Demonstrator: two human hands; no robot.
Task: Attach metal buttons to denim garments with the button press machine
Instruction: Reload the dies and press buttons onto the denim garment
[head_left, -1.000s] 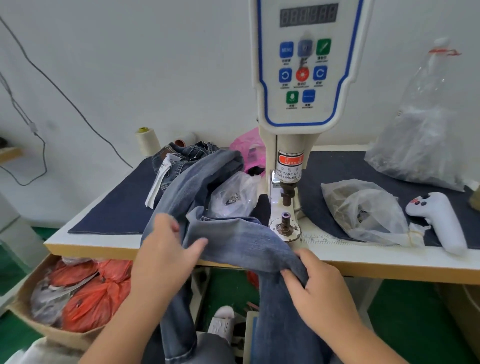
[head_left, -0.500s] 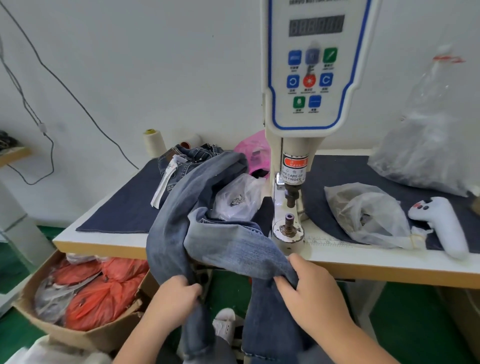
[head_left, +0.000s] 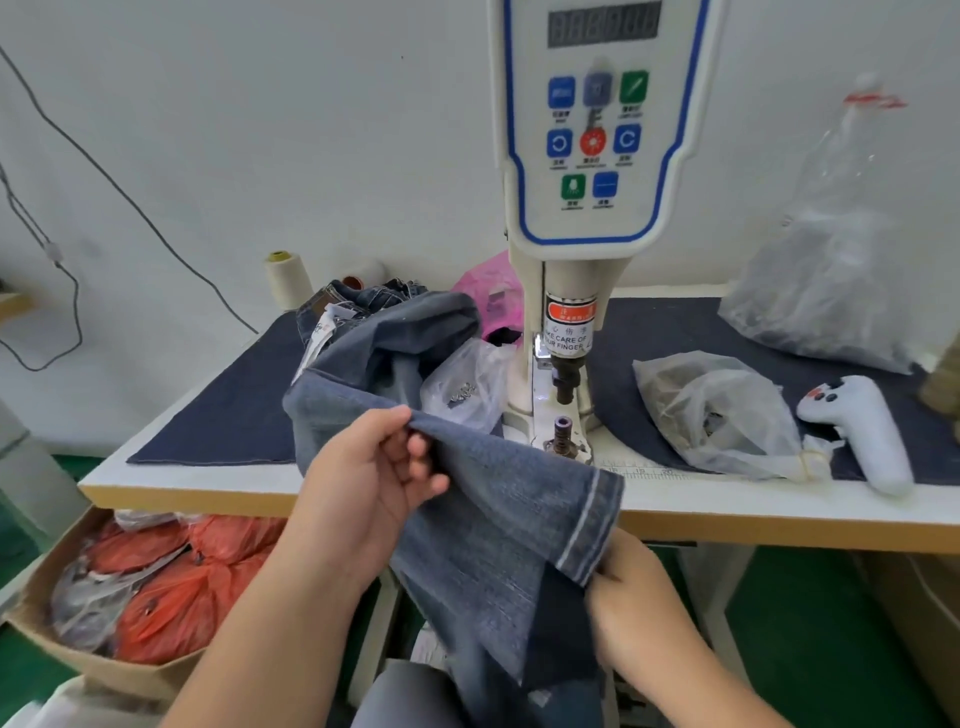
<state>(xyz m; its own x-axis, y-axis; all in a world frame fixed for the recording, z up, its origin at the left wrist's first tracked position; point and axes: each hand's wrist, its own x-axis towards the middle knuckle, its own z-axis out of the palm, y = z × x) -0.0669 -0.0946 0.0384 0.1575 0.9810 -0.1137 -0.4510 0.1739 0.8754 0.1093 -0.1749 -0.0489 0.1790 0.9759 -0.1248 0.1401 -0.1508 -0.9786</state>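
The left hand pinches a fold of the denim garment between thumb and fingers; the right hand grasps the hemmed edge at 5 o'clock. The garment hangs off the tabletop edge, directly at 6 o'clock from the button press machine. Judged soft, limp and moderately heavy, it will sag and drag; take hold near the stitched hem, where layers are stiffer. The cloth is faded blue, with pale double stitching.
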